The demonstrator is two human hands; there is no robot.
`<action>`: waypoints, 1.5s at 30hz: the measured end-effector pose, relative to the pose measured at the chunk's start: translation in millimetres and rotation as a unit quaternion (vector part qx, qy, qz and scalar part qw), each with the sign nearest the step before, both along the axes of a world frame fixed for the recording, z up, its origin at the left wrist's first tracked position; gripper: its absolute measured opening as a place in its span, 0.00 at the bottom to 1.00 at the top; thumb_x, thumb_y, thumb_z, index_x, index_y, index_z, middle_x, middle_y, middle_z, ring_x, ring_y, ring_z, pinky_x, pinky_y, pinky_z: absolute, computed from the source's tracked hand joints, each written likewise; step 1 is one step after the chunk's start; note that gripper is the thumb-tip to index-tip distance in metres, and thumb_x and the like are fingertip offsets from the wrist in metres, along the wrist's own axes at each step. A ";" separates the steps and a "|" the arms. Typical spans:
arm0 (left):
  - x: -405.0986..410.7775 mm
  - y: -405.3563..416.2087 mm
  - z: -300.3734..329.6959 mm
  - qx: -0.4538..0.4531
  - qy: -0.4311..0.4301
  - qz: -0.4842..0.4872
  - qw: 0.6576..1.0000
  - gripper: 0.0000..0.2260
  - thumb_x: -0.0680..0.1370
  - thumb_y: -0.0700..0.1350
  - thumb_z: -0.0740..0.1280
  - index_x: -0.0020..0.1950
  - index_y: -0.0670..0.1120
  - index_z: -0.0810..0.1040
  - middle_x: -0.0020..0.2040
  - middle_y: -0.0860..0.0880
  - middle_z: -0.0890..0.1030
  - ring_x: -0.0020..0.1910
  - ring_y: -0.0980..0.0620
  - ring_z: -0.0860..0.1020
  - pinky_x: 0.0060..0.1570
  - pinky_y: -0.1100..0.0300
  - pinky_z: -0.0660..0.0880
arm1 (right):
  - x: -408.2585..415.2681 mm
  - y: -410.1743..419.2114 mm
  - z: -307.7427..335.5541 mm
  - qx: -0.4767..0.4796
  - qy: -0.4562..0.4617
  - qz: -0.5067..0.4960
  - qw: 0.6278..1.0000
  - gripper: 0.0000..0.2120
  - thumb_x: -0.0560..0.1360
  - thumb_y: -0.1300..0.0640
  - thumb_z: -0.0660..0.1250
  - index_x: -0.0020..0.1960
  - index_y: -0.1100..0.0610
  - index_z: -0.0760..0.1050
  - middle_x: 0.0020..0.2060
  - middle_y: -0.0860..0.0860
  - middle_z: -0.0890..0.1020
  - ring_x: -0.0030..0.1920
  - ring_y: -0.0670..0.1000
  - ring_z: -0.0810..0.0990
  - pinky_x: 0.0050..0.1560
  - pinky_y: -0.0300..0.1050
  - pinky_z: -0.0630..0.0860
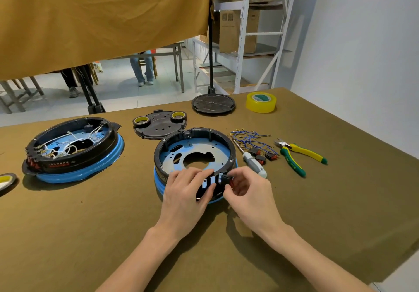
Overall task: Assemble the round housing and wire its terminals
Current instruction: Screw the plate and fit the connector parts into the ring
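The round housing sits on the bench, right in front of the person. The left hand holds its near wall so it will not slide. The right hand pinches a small black switch in its fingers, at a slot in that wall, probably to push it in. More switches and blue wires wait near, easy to reach.

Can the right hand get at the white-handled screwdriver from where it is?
Probably yes: the white-handled screwdriver lies uncovered on the cloth just beyond the right hand. But that hand is pinching a small black switch and would have to release it first.
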State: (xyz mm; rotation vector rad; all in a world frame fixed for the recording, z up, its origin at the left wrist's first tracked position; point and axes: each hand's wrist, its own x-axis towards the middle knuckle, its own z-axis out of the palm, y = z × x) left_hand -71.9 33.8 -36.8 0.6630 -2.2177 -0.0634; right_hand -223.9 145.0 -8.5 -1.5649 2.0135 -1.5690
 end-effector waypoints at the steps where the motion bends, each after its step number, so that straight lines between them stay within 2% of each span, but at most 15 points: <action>1: 0.3 -0.3 0.2 0.002 -0.003 -0.001 1.000 0.17 0.78 0.52 0.71 0.65 0.49 0.81 0.54 0.52 0.83 0.53 0.56 0.77 0.55 0.60 0.70 | 0.0 -0.1 -1.4 -0.004 0.022 -0.003 1.000 0.11 0.73 0.61 0.76 0.51 0.48 0.80 0.39 0.40 0.79 0.42 0.42 0.80 0.39 0.29 0.74; 6: -3.6 2.0 6.0 0.047 0.008 0.004 0.999 0.16 0.77 0.56 0.71 0.61 0.51 0.82 0.51 0.55 0.84 0.51 0.58 0.79 0.55 0.58 0.72 | -3.2 -2.4 -11.6 -0.002 0.063 -0.001 0.998 0.07 0.74 0.58 0.76 0.50 0.51 0.82 0.42 0.40 0.78 0.43 0.44 0.79 0.41 0.32 0.75; 10: -1.6 -5.3 15.4 0.109 0.048 -0.006 0.993 0.12 0.75 0.61 0.72 0.50 0.53 0.82 0.45 0.61 0.81 0.47 0.65 0.76 0.53 0.63 0.67 | -5.6 -0.4 -16.3 -0.034 0.060 0.031 0.997 0.06 0.75 0.54 0.74 0.51 0.49 0.80 0.42 0.40 0.78 0.42 0.47 0.80 0.39 0.35 0.75; 14: 15.2 -28.8 21.8 0.159 0.099 -0.031 0.982 0.13 0.77 0.57 0.73 0.37 0.51 0.79 0.35 0.58 0.79 0.43 0.60 0.76 0.55 0.63 0.66 | -7.3 -1.1 -16.2 -0.076 0.055 0.036 0.995 0.05 0.75 0.55 0.72 0.50 0.48 0.80 0.42 0.39 0.78 0.41 0.47 0.79 0.39 0.32 0.73; 16: 18.9 -34.5 22.0 0.164 0.100 -0.031 0.981 0.14 0.77 0.55 0.73 0.36 0.50 0.77 0.34 0.58 0.77 0.43 0.59 0.75 0.55 0.67 0.65 | -10.5 -4.1 -17.4 -0.093 0.015 0.004 0.996 0.06 0.75 0.58 0.72 0.51 0.50 0.79 0.42 0.41 0.78 0.41 0.48 0.79 0.38 0.32 0.72; 18: 17.9 -37.2 20.9 0.164 0.096 -0.027 0.981 0.14 0.77 0.54 0.68 0.35 0.49 0.76 0.33 0.57 0.76 0.40 0.57 0.74 0.55 0.67 0.65 | -16.6 -8.1 -18.3 -0.098 -0.062 -0.051 0.992 0.08 0.77 0.63 0.72 0.51 0.52 0.79 0.42 0.45 0.79 0.41 0.46 0.78 0.39 0.31 0.72; 21: 16.3 -44.2 21.0 0.172 0.110 -0.022 0.979 0.14 0.75 0.53 0.66 0.33 0.47 0.73 0.31 0.54 0.74 0.38 0.54 0.73 0.54 0.68 0.65 | -24.8 -13.0 -20.8 -0.087 -0.155 -0.098 0.979 0.06 0.78 0.62 0.71 0.53 0.54 0.79 0.42 0.49 0.81 0.39 0.43 0.77 0.40 0.30 0.72; 25: 15.1 -50.4 22.3 0.196 0.112 -0.020 0.974 0.14 0.74 0.53 0.65 0.32 0.48 0.71 0.30 0.54 0.73 0.38 0.52 0.73 0.56 0.70 0.64 | -25.9 -14.3 -25.8 -0.070 -0.141 -0.087 0.984 0.05 0.78 0.60 0.72 0.53 0.53 0.80 0.41 0.46 0.81 0.41 0.41 0.78 0.40 0.28 0.72; 29: 14.2 -50.6 20.3 0.196 0.112 -0.013 0.974 0.13 0.74 0.54 0.65 0.32 0.48 0.72 0.31 0.53 0.74 0.42 0.56 0.73 0.53 0.73 0.63 | -25.6 -15.2 -25.9 -0.068 -0.134 -0.088 0.985 0.05 0.78 0.58 0.73 0.53 0.53 0.80 0.42 0.46 0.82 0.41 0.42 0.79 0.41 0.29 0.73; 33: 14.2 -44.7 20.8 0.196 0.098 -0.014 0.976 0.14 0.76 0.55 0.66 0.34 0.50 0.74 0.33 0.55 0.76 0.44 0.58 0.74 0.52 0.70 0.64 | -20.1 -12.0 -24.4 -0.081 -0.089 -0.046 0.992 0.08 0.76 0.56 0.75 0.54 0.52 0.81 0.43 0.44 0.83 0.44 0.45 0.81 0.42 0.33 0.77; 36: 11.9 -31.9 20.0 0.169 0.075 -0.006 0.983 0.13 0.79 0.55 0.67 0.37 0.53 0.76 0.34 0.58 0.76 0.40 0.58 0.75 0.55 0.63 0.67 | -13.0 -8.8 -23.2 -0.109 -0.041 -0.003 0.993 0.09 0.75 0.55 0.75 0.55 0.52 0.82 0.43 0.43 0.82 0.43 0.49 0.82 0.42 0.37 0.79; 38: 5.3 -17.1 20.1 0.136 0.042 0.036 0.989 0.12 0.80 0.55 0.67 0.39 0.53 0.78 0.35 0.59 0.77 0.38 0.60 0.75 0.54 0.56 0.69 | -10.1 -6.8 -24.9 -0.118 -0.001 0.028 0.993 0.09 0.76 0.56 0.75 0.55 0.54 0.83 0.44 0.44 0.81 0.43 0.50 0.81 0.42 0.41 0.80; 40: -2.2 0.1 21.4 0.104 0.013 0.081 0.991 0.13 0.81 0.57 0.64 0.43 0.52 0.81 0.38 0.58 0.80 0.40 0.58 0.75 0.53 0.55 0.68 | -9.2 -5.1 -27.5 -0.129 0.035 0.046 0.990 0.09 0.76 0.57 0.75 0.55 0.54 0.84 0.44 0.43 0.80 0.42 0.49 0.81 0.42 0.40 0.79; 43: -9.0 16.3 24.7 0.087 -0.006 0.077 0.993 0.12 0.83 0.54 0.61 0.52 0.52 0.83 0.46 0.58 0.83 0.48 0.56 0.78 0.53 0.58 0.64 | -11.4 -3.1 -28.9 -0.144 0.055 0.048 0.987 0.10 0.76 0.55 0.75 0.57 0.54 0.84 0.46 0.43 0.80 0.43 0.46 0.81 0.44 0.35 0.78; 45: -9.0 18.0 29.5 0.123 -0.008 0.045 0.991 0.12 0.84 0.51 0.60 0.60 0.54 0.82 0.55 0.61 0.82 0.57 0.60 0.76 0.58 0.60 0.62 | -11.4 -2.1 -28.4 -0.147 0.063 0.045 0.986 0.10 0.76 0.53 0.73 0.57 0.53 0.83 0.46 0.43 0.80 0.44 0.46 0.81 0.44 0.33 0.77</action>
